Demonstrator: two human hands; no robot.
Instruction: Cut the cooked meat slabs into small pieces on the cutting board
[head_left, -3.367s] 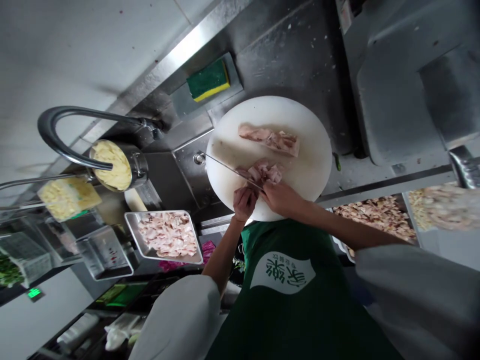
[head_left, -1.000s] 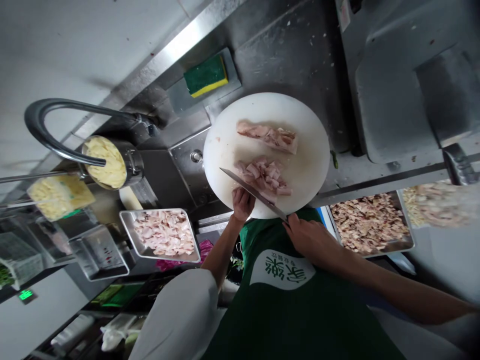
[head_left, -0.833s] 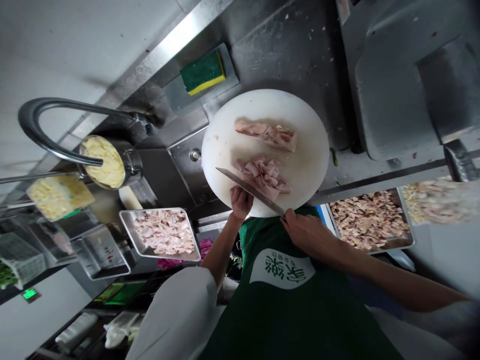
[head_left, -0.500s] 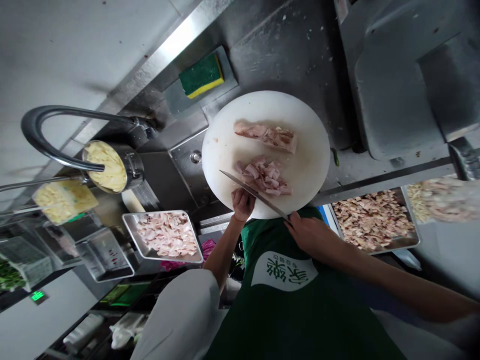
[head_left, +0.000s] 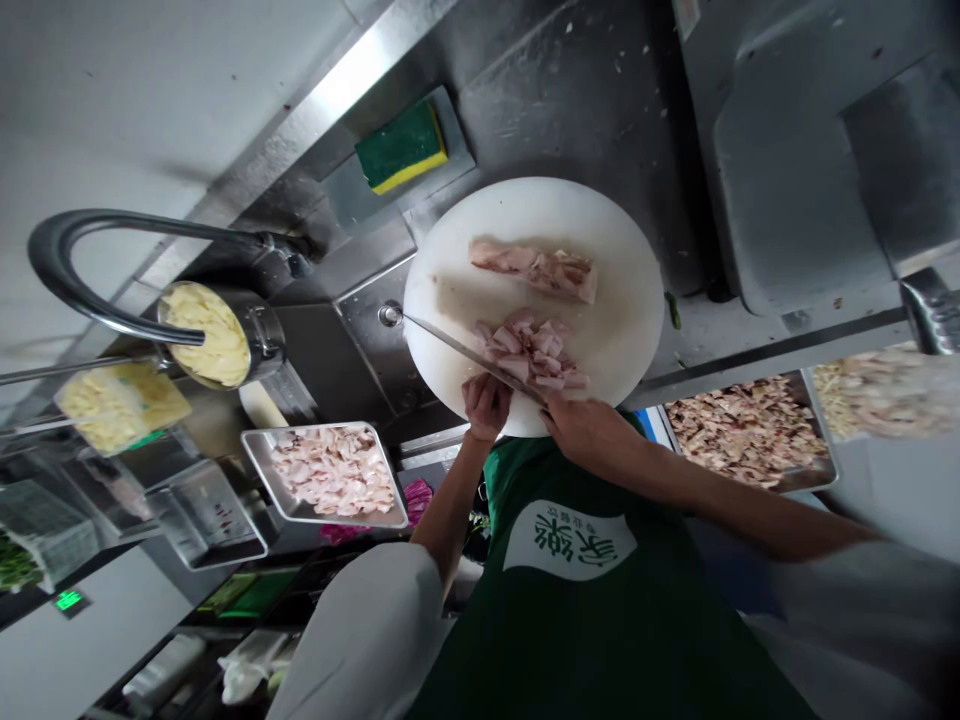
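Note:
My right hand [head_left: 577, 425] is closed round the handle of a long knife [head_left: 472, 353], whose blade slants up and left across the near side of a round white cutting board [head_left: 630, 260]. My left hand [head_left: 486, 402] is curled at the board's near edge, right beside the blade. What its fingers press on, if anything, is hidden. Just beyond the blade lies a heap of pale pink cut meat pieces [head_left: 532, 348]. A longer uncut strip of meat [head_left: 534, 268] rests farther back on the board.
A green and yellow sponge [head_left: 405, 148] lies behind the board. At left are a curved faucet [head_left: 112, 220], a pot of pale slices [head_left: 259, 325] and a tray of sliced meat [head_left: 251, 460]. Another tray of browner meat [head_left: 829, 470] stands at right.
My right hand has moved left and slightly away from me, pushing the knife so its tip now reaches past the board's left edge. My left hand has stayed almost in place.

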